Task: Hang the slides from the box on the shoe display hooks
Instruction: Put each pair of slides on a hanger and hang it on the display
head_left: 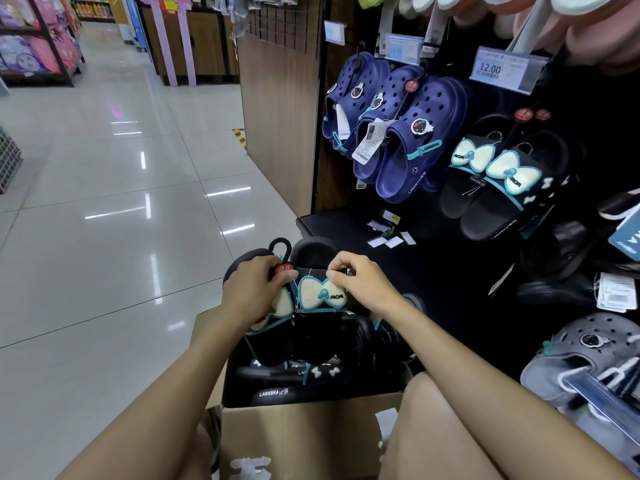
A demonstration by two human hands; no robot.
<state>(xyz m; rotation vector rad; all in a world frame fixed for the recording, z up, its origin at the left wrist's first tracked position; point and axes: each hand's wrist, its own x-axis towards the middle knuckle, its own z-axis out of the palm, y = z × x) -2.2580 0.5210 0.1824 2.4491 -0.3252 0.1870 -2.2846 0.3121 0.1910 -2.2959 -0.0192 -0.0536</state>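
A pair of black slides [313,327] with pale bow patches and teal trim is held upright above an open cardboard box [294,434]. My left hand [254,289] grips the left slide beside the black plastic hanger hook [278,245] with its red tag. My right hand [360,284] pinches the top edge of the right slide's strap. More black slides [294,379] lie inside the box. A matching pair [498,181] hangs on the display to the right.
Navy clogs [398,129] hang left of the matching slides, under a price tag [502,69] reading 12.00. A black base shelf [349,226] holds loose paper tags. Grey clogs [585,355] hang at the lower right. A tiled aisle [121,188] stretches to the left.
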